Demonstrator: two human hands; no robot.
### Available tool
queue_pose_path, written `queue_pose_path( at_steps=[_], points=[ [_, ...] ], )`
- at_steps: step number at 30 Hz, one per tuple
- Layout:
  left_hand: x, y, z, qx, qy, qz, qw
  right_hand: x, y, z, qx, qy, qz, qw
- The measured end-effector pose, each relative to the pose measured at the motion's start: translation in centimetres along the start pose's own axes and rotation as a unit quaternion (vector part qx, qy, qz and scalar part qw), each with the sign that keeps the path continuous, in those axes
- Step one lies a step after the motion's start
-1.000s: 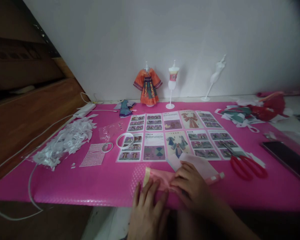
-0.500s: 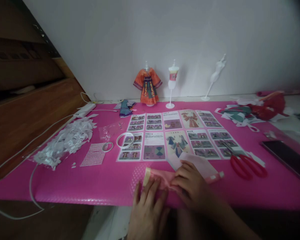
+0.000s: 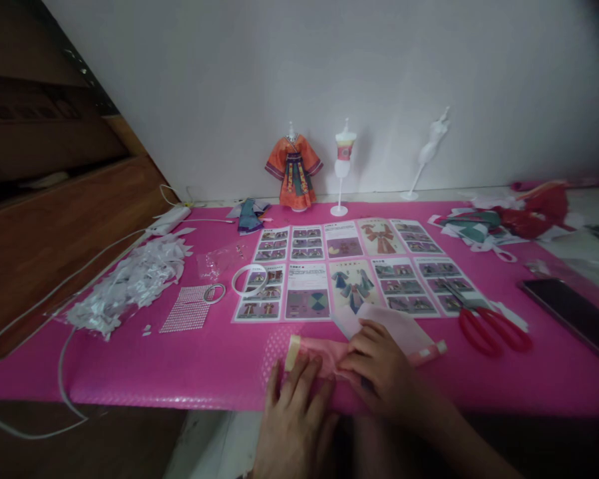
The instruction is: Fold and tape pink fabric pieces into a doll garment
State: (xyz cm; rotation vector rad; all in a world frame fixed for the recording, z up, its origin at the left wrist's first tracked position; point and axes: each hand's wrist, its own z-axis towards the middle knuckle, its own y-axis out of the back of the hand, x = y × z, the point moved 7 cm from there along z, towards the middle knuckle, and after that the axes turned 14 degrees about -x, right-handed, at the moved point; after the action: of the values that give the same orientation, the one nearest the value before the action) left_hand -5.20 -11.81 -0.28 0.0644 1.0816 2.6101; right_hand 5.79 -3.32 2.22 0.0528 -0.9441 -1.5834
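Note:
A pink strip of paper with a pale yellow end lies near the front edge of the pink mat. My left hand lies flat on the strip's left part, fingers stretched out. Over the middle of the strip, my right hand has its fingers curled and pressing down on the paper. A pale pink sheet lies just behind my right hand.
An instruction sheet is spread mid-mat, red scissors to its right. Tape rings, a dotted sticker sheet and white paper scraps lie left. Three doll stands, one in an orange dress, line the wall. A dark phone lies right.
Both hands stay on the pink strip; the view shifted slightly. Nothing else has visibly moved.

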Motion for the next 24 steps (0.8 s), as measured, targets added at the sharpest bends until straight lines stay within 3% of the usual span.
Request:
queue_pose_path(
  at_steps=[10,24],
  points=[
    [0.1,0.4,0.5,0.035,-0.026,0.011,0.999,0.1,0.0,-0.1,0.002,0.000,-0.005,1.000],
    [0.1,0.1,1.1,0.003,-0.017,0.015,1.000,-0.2,-0.5,-0.6,0.009,0.001,-0.030,0.999]
  ],
)
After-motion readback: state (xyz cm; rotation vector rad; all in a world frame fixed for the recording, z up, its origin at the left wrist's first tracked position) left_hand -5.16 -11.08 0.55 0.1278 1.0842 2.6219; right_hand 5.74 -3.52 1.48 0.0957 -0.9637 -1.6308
